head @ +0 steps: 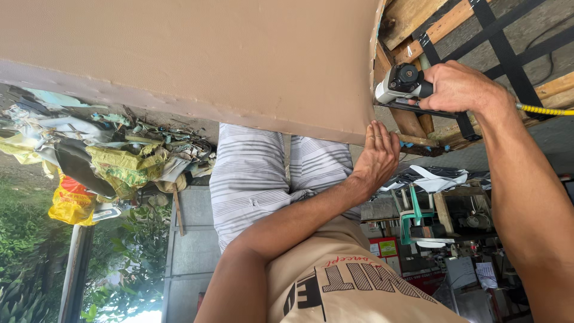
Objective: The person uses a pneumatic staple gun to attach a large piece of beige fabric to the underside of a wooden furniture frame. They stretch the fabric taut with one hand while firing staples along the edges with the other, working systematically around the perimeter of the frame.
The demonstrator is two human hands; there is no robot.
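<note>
My right hand [463, 87] grips a pneumatic staple gun [402, 84] with a white and black head; its nose sits against the wooden frame [412, 18] at the edge of the tan fabric [197, 54]. A yellow coiled air hose [544, 110] runs off the gun past my wrist. With fingers held together, my left hand [378, 157] presses flat on the tan fabric's corner just below the gun. The fabric is stretched over a large upholstered panel that fills the upper left.
Black webbing straps [502, 42] cross the open wooden frame at upper right. A pile of scrap cloth and bags [113, 155], one bag yellow [72, 203], lies at left. My striped trousers [257, 179] show below the panel. Cluttered workshop gear [430, 233] stands at lower right.
</note>
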